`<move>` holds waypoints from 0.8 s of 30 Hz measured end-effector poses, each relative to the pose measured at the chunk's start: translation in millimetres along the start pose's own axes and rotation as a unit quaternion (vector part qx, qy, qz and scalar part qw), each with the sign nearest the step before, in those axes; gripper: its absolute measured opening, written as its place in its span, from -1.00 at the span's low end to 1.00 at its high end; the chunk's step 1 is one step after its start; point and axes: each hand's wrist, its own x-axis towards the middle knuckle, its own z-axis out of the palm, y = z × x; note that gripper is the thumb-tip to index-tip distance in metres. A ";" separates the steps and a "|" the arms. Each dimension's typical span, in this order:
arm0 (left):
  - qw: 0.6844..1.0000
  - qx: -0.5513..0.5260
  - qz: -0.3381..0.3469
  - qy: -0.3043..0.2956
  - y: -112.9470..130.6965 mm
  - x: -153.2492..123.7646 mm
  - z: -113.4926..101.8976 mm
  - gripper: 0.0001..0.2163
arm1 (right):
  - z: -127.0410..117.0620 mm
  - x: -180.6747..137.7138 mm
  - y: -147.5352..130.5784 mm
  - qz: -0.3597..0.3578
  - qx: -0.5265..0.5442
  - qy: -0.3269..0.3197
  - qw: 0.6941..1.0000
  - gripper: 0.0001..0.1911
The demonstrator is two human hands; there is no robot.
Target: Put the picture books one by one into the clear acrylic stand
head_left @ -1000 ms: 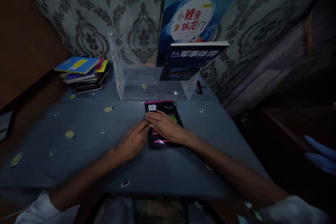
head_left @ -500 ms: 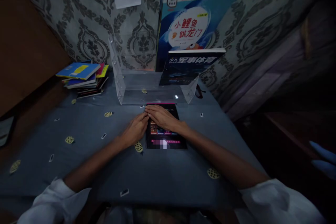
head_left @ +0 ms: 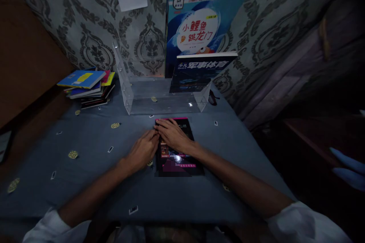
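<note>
A dark book (head_left: 182, 159) with a pink top edge lies on the blue-grey tablecloth in front of a clear acrylic rack (head_left: 159, 103). My right hand (head_left: 173, 135) rests on its upper part, palm down with the fingers stretched out toward the left edge. At that left edge my left hand (head_left: 143, 147) is closed, its curled fingers against the book and touching my right fingertips. My left thumb is hard to make out. Both hands cover part of the cover, and its lower end is blurred.
Inside the rack's right half stand a navy magazine (head_left: 201, 74) and, behind it, taller blue picture books (head_left: 211, 0). A stack of books (head_left: 85, 85) sits at the back left. Dark glasses (head_left: 212, 98) lie by the rack's right side. Patterned wallpaper rises behind.
The book has slid slightly toward me, away from the rack, with both hands on it. The view has shifted a little to the right.
</note>
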 end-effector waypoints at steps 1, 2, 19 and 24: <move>1.000 0.000 0.002 0.002 1.8 -3.1 -1.0 -0.75 | -0.1 -2.5 -2.0 -0.003 0.004 0.002 1.000 -0.61; 1.000 -0.001 0.004 0.003 2.8 -5.1 -1.8 -0.75 | -0.6 -4.1 -3.0 -0.006 0.008 0.002 1.000 -0.61; 0.999 -0.030 -0.013 0.035 -27.1 25.3 9.6 -0.68 | 4.8 1.9 3.6 0.037 0.002 0.056 0.998 -0.60; 0.999 -0.014 -0.012 0.044 -34.0 31.0 18.6 -0.66 | 6.3 1.6 4.4 0.040 -0.009 0.069 0.997 -0.61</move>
